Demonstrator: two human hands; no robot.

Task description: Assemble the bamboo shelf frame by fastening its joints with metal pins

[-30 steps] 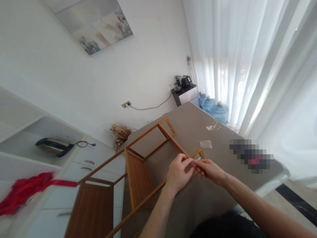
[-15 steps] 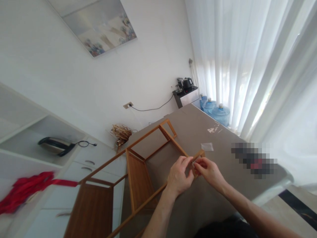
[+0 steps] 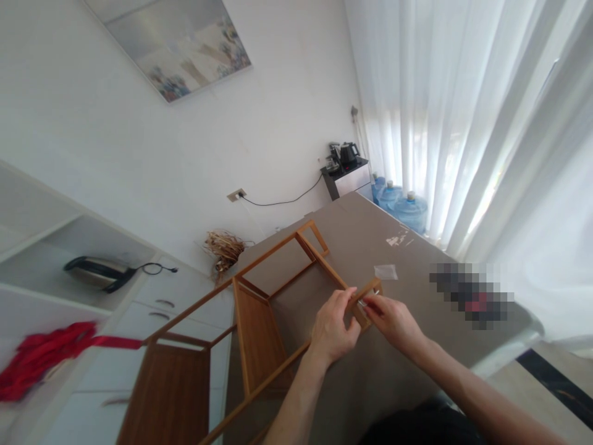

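Note:
A wooden shelf rack (image 3: 259, 337) lies on its side on the grey table (image 3: 352, 232), with slatless brown panels between its rails. My left hand (image 3: 334, 324) is closed around the small wooden end frame (image 3: 374, 284) at the rack's near right corner. Against that same end frame, my right hand (image 3: 395, 320) pinches a small silvery metal piece (image 3: 362, 303) between thumb and fingertips. The piece is too small and too covered to name exactly. Another light metallic bit shows on the frame just above my right fingers.
A small clear plastic bag (image 3: 386, 272) lies beyond my hands. A blurred dark item (image 3: 470, 296) rests at the table's right. Blue water bottles (image 3: 410, 211) stand by the curtain. A red cloth (image 3: 46, 355) and a kettle (image 3: 99, 272) are at the left.
The view has shifted slightly. My right fingers have moved a little on the wooden end frame, and more of the silvery metal shows. My left hand keeps its hold.

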